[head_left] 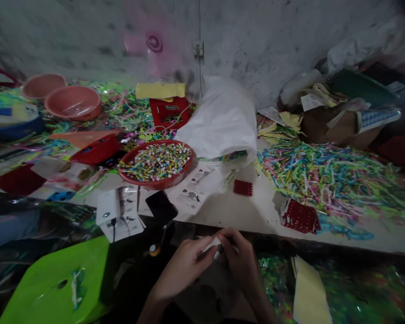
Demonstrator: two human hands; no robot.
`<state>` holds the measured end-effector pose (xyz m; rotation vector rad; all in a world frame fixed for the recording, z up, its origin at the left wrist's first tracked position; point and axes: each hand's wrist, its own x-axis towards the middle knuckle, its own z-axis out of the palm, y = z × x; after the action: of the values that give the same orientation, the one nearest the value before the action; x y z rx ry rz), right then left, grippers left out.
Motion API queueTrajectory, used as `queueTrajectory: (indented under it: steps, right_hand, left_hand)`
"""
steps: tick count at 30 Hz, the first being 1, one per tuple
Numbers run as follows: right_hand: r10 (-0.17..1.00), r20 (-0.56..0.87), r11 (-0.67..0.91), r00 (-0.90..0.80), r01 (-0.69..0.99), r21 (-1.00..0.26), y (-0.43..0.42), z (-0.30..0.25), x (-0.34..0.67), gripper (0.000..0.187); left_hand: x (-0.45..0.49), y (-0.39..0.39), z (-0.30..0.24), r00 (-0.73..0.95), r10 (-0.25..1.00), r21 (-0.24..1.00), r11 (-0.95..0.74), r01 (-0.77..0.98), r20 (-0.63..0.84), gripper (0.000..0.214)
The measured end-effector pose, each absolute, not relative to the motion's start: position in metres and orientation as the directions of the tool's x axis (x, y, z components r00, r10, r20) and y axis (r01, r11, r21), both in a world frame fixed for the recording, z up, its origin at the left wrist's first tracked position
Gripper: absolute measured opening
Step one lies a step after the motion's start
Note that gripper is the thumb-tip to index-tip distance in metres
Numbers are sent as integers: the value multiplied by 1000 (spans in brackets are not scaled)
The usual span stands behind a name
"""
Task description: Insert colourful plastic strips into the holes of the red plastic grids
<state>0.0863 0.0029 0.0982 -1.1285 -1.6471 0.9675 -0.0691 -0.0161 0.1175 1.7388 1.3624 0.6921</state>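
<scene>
Just in front of the table edge, my left hand (pixel 189 261) and my right hand (pixel 239 253) meet with bent fingers. Pinched between them is a small white piece (pixel 213 244), thin like paper or film, with a tiny dark spot beside it. Its kind is too small and blurred to make out. On the table beyond my hands lie a small dark red card (pixel 243 187) and, further right, a stack of dark red cards (pixel 299 217). Printed white sheets (pixel 191 198) lie to the left of the single card.
A white sack (pixel 222 117) lies open-mouthed at the centre. Left of it stands a red basin (pixel 155 180) of small colourful pieces, with a black phone (pixel 161 207) nearby. Colourful strips (pixel 330 180) are heaped right. A green stool (pixel 60 283) stands lower left; pink bowls (pixel 72 101) sit behind.
</scene>
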Motion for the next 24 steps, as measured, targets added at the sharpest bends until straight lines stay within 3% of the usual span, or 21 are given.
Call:
queueTrajectory:
  steps: [6, 10, 13, 18, 24]
  right_hand:
    - [979, 171, 190, -109, 199, -961, 1, 93, 84, 21]
    - [990, 136, 126, 36, 196, -973, 4, 92, 85, 21]
    - [974, 222, 211, 42, 178, -961, 7, 91, 90, 19]
    - [889, 437, 458, -136, 265, -849, 10, 89, 96, 11]
    - [840, 508, 543, -192, 288, -789, 8, 94, 100, 8]
  left_hand:
    - [-62, -11, 114, 288, 955, 888, -75, 454, -67, 32]
    - [-60, -11, 111, 264, 960, 877, -49, 478, -90, 32]
    - [-60, -11, 108, 229, 968, 893, -15, 449, -99, 34]
    - [-58, -13, 112, 213, 970, 932, 31, 362, -115, 34]
    - [-54, -14, 116, 223, 969, 925, 15, 379, -107, 31]
